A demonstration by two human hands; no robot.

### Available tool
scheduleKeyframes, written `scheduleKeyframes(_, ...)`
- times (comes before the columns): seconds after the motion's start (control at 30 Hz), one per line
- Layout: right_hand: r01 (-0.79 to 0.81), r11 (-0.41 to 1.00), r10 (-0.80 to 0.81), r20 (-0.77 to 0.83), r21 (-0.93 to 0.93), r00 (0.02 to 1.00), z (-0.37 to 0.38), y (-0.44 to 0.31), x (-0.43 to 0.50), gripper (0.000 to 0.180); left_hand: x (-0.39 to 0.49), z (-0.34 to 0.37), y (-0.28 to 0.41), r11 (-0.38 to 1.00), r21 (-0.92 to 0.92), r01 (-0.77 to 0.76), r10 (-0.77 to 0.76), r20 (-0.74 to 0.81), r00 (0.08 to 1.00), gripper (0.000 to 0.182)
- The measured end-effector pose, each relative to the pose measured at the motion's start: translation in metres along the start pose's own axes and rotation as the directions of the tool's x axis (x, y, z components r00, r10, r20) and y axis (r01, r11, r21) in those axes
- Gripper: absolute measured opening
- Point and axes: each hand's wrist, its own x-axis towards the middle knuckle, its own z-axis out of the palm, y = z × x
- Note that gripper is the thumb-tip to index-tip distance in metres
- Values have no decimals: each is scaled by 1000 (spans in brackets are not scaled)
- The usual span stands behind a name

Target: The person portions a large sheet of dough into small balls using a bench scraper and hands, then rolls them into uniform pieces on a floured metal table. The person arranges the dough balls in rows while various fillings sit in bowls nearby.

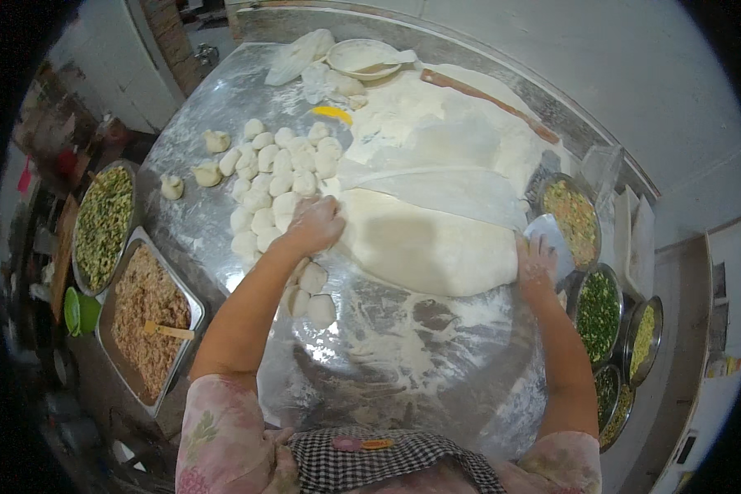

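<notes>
A large flat slab of pale dough [432,247] lies on the floured metal table [401,364], its far edge under a translucent plastic sheet [457,191]. Curled at the slab's left end is my left hand [318,223], beside several rows of small dough pieces [282,162]; whether its fingers grip dough, I cannot tell. My right hand [537,265] rests at the right end, fingers over a white, flat scraper-like piece [552,238]; its grip is unclear. A few more dough pieces [313,278] lie nearer my left forearm. Three pinched dough buns [207,175] sit farther left.
A wooden rolling pin [488,102] lies at the back, near a bowl [367,58] and a yellow curved scraper [332,115]. On the left stand a meat-filling tray [151,321] and a bowl of chopped filling [104,228]. Several filling bowls [598,315] line the right edge.
</notes>
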Motion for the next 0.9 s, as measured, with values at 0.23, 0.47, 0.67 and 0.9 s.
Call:
scheduleKeyframes(0.23,-28,999,29,23,-46,999,9,2,15,67,7,-1,4,951,-307,41,-69,-82,994,35)
scheduleKeyframes(0.47,-442,836,462,16,324,887,-82,32,29,52,24,-2,-17,878,-414,240,-187,163,969,40)
scheduleKeyframes(0.67,319,592,70,-441,741,895,-174,-63,9,32,20,6,-25,854,-475,215,-159,155,975,47)
scheduleKeyframes(0.9,441,686,-254,-377,579,891,-222,-209,39,21,5,10,-19,912,-391,127,-135,7,991,59)
